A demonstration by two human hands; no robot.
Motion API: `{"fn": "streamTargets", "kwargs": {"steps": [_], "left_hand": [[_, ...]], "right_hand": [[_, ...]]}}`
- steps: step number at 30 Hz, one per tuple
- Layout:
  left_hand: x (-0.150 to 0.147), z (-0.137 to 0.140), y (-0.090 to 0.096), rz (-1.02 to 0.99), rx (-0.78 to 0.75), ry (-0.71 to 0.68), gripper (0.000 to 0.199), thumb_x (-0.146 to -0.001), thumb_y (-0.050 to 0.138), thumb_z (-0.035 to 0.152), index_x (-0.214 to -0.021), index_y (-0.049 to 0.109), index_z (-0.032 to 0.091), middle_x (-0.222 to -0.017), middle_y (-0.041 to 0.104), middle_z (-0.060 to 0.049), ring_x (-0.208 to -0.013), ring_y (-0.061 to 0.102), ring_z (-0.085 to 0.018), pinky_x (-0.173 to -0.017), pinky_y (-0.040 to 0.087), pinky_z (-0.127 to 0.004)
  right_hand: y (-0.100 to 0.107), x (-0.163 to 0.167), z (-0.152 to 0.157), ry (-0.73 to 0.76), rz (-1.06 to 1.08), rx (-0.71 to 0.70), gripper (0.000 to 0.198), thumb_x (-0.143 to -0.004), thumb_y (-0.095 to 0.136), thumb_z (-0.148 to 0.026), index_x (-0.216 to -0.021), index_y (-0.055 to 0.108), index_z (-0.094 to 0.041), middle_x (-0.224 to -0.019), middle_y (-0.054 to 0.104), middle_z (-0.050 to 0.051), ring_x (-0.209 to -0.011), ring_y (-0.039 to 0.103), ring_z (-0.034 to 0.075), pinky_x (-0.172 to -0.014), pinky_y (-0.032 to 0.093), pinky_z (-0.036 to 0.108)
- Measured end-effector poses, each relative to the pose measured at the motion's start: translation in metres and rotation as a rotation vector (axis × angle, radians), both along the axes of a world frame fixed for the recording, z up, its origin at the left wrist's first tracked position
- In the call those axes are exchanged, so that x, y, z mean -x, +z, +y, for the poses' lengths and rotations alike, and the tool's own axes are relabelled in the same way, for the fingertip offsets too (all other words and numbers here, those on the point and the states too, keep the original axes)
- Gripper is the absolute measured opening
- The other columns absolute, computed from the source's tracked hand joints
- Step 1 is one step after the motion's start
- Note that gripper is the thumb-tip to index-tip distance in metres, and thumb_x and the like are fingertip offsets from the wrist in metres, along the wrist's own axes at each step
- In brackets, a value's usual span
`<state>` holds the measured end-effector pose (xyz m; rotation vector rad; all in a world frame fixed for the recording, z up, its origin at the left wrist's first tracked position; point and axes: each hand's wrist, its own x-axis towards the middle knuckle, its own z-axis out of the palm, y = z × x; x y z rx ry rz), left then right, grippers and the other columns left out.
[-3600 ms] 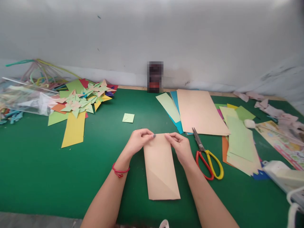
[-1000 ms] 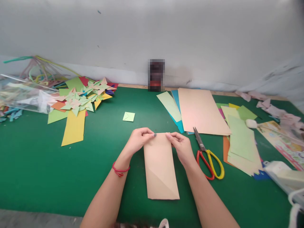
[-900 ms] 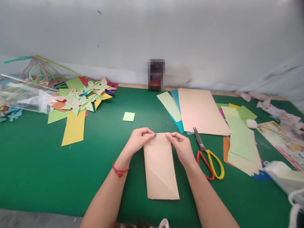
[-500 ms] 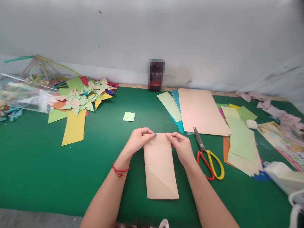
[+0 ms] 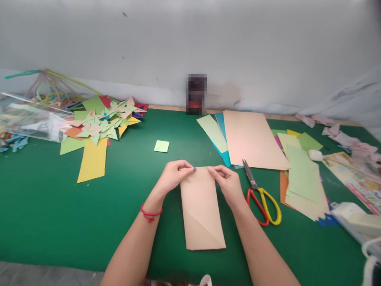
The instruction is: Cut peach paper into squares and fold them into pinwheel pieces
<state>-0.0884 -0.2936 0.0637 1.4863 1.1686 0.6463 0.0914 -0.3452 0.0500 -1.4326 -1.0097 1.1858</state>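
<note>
The left hand [image 5: 173, 176], fingers curled, pinches the far left corner of the folded peach paper [image 5: 200, 208]; the right hand [image 5: 228, 184] pinches its far right corner. Scissors [image 5: 254, 188] lie near the right hand on the green desk [image 5: 131, 159].

My head camera looks forward and down, from near above my fingers [image 5: 185, 172] and the surface [image 5: 125, 210]. It faces the grey wall [image 5: 149, 43] beyond.
</note>
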Motion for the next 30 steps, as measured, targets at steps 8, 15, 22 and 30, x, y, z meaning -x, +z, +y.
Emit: {"fn": "streamTargets", "kwargs": {"steps": [8,15,22,30], "left_hand": [[0.006,0.001,0.001,-0.034,0.035,-0.031,0.019,-0.073,0.059,0.031,-0.078,0.067,0.014,-0.07,0.065,-0.003,-0.065,0.058,-0.013,-0.059,0.043,-0.021],[0.007,0.004,-0.002,-0.089,0.119,0.052,0.017,-0.07,0.062,0.031,-0.07,0.065,0.014,-0.062,0.062,-0.001,-0.057,0.058,-0.012,-0.057,0.051,-0.024],[0.008,0.003,-0.001,-0.112,0.135,0.033,0.022,-0.074,0.059,0.035,-0.067,0.061,0.014,-0.057,0.058,0.001,-0.053,0.056,-0.01,-0.055,0.052,-0.024],[0.007,0.0,0.0,-0.129,0.118,0.023,0.028,-0.077,0.055,0.04,-0.066,0.056,0.015,-0.056,0.055,0.002,-0.052,0.056,-0.01,-0.056,0.052,-0.025]], "right_hand": [[-0.001,-0.007,0.002,-0.096,-0.274,-0.161,0.018,-0.072,0.064,-0.036,-0.072,0.066,-0.018,-0.064,0.066,0.001,-0.057,0.058,0.014,-0.05,0.043,0.022],[-0.004,-0.011,0.004,-0.115,-0.3,-0.161,0.019,-0.072,0.064,-0.037,-0.073,0.067,-0.018,-0.061,0.065,0.0,-0.055,0.057,0.014,-0.049,0.043,0.022],[-0.005,-0.011,0.003,-0.122,-0.224,-0.109,0.02,-0.071,0.065,-0.038,-0.072,0.067,-0.018,-0.06,0.063,0.0,-0.054,0.055,0.013,-0.048,0.041,0.022],[-0.004,-0.01,0.003,-0.109,-0.19,-0.066,0.025,-0.07,0.064,-0.042,-0.074,0.066,-0.017,-0.061,0.064,0.002,-0.054,0.055,0.015,-0.049,0.042,0.024]]}}
